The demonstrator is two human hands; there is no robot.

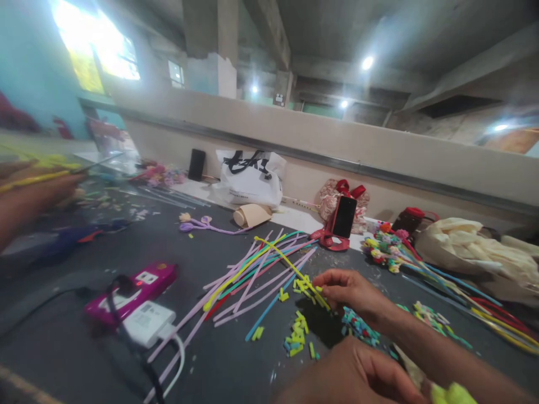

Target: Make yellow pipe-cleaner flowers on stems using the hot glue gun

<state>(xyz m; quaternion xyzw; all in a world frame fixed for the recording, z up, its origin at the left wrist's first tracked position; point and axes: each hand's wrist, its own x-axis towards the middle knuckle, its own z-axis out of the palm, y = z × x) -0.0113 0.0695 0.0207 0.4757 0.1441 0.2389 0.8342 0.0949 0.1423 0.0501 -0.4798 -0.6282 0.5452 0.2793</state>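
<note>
Fingertips (320, 280) of the right hand (357, 294) are brought nearly together at a heap of yellow cuttings (300, 325), right of centre; whether any piece is gripped cannot be told. The left hand (345, 373) is cut off by the bottom edge; its fingers are bent towards a yellow fuzzy piece (452, 394) at lower right, their hold hard to make out. Beside the right fingertips, the end of one bent yellow chenille stem (290, 265) is seen, laid across a mixed bundle of chenille stems (257, 274) at centre. Blue-green cuttings (357, 325) are partly covered by the right wrist. At the left edge, a co-worker's hand (46, 188) is blurred and cropped, with yellow stems held. Contents are hidden in one white bag (252, 182) and one patterned pouch (327, 199). Two phones are counted: one black phone (196, 164), one red-cased phone (344, 216). One magenta power strip (162, 278) and one white charger (149, 324) are seen at lower left.
</note>
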